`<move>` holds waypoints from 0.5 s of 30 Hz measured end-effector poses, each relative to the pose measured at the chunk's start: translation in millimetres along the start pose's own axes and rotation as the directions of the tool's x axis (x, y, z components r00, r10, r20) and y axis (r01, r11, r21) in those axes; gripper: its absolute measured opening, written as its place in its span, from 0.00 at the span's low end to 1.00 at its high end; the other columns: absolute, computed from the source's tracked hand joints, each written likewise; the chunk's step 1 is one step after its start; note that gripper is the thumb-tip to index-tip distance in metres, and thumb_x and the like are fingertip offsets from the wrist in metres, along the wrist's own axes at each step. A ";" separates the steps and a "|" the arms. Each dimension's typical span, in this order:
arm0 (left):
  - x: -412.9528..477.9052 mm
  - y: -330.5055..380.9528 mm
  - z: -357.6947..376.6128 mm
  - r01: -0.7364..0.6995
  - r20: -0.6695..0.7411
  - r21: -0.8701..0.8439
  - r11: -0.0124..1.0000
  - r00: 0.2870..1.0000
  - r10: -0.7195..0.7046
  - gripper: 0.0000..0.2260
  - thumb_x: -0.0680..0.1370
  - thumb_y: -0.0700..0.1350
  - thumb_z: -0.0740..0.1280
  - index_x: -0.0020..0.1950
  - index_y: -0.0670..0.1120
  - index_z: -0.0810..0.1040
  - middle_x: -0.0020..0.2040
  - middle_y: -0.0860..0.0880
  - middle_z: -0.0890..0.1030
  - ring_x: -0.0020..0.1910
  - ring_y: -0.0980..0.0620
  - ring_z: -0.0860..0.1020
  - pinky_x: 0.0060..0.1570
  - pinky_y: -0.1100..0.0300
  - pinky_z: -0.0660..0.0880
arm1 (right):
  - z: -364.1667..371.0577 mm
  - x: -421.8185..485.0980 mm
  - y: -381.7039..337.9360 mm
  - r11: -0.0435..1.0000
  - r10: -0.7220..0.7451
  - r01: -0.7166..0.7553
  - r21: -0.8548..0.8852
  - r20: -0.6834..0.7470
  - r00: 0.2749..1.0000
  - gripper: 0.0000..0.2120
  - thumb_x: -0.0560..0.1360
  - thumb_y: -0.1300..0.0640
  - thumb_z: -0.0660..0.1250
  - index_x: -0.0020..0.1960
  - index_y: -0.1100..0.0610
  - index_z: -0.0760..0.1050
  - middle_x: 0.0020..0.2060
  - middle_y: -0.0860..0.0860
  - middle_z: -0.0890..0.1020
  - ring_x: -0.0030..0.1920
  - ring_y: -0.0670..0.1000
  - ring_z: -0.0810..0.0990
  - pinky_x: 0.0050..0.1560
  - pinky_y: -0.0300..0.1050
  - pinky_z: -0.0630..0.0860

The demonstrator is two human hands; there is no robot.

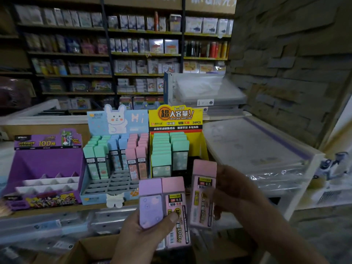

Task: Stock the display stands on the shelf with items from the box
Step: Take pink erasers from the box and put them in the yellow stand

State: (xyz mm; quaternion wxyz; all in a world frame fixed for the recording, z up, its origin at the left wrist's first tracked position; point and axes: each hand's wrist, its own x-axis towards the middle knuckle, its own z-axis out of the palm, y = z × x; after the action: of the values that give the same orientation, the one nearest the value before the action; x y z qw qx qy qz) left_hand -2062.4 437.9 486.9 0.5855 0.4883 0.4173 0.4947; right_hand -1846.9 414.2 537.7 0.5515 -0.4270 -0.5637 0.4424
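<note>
Near 3 stands (95,198), 3 held cases (203,187)

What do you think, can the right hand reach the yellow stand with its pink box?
Probably yes: the right hand holds the pink box right before the yellow stand, and nothing sits between them.

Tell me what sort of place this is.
Most likely a stationery shop: wall shelves packed with packaged goods, cardboard display stands holding pencil-lead cases, and stacks of clear plastic folders beside them.
</note>
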 end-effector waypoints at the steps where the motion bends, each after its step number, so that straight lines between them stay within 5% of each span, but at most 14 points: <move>1: 0.7 -0.1 2.1 -0.011 -0.011 -0.005 1.000 1.000 0.011 0.13 0.61 0.40 0.78 0.42 0.54 0.87 0.41 0.54 0.88 0.37 0.60 0.85 0.31 0.72 0.77 | -3.7 4.8 -5.0 1.000 -0.022 0.022 -0.002 -0.028 0.999 0.10 0.75 0.62 0.70 0.56 0.62 0.78 0.44 0.60 0.85 0.38 0.57 0.84 0.32 0.44 0.78; 5: 3.1 -0.4 7.0 -0.024 -0.048 0.006 1.000 0.999 0.024 0.19 0.61 0.42 0.78 0.51 0.51 0.87 0.46 0.49 0.89 0.44 0.52 0.87 0.39 0.63 0.81 | -16.1 26.3 -22.3 0.986 -0.112 0.098 -0.135 -0.105 0.988 0.10 0.77 0.53 0.66 0.51 0.60 0.79 0.40 0.57 0.86 0.35 0.56 0.84 0.32 0.44 0.80; 10: 1.0 1.3 12.7 0.015 -0.123 -0.015 1.000 0.992 -0.016 0.13 0.61 0.41 0.79 0.43 0.54 0.89 0.45 0.50 0.89 0.41 0.53 0.87 0.42 0.59 0.81 | -24.5 65.3 -29.7 0.950 -0.207 0.175 -0.257 -0.105 0.973 0.05 0.80 0.59 0.67 0.48 0.60 0.78 0.38 0.53 0.87 0.36 0.50 0.85 0.34 0.39 0.79; 12: -1.3 3.0 15.7 0.030 -0.154 -0.031 0.999 0.988 -0.035 0.16 0.59 0.43 0.79 0.45 0.53 0.89 0.46 0.48 0.89 0.42 0.50 0.87 0.51 0.53 0.79 | -23.5 79.8 -30.3 0.949 -0.216 0.197 -0.247 -0.051 0.975 0.04 0.79 0.62 0.68 0.46 0.60 0.78 0.37 0.51 0.87 0.35 0.44 0.84 0.34 0.35 0.77; 15: -2.7 3.6 20.9 0.039 -0.211 -0.024 0.999 0.977 -0.043 0.15 0.64 0.39 0.80 0.47 0.51 0.88 0.45 0.48 0.89 0.42 0.50 0.87 0.50 0.54 0.78 | -21.0 97.6 -27.8 0.898 -0.264 0.241 -0.369 -0.013 0.964 0.03 0.77 0.63 0.70 0.46 0.59 0.82 0.36 0.49 0.86 0.33 0.39 0.81 0.34 0.32 0.76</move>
State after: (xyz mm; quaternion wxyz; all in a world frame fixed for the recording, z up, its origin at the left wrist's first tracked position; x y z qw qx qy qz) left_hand -2043.2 432.1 494.1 0.5525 0.4185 0.4822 0.5358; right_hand -1828.3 502.6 588.6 0.5329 -0.4585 -0.6690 0.2414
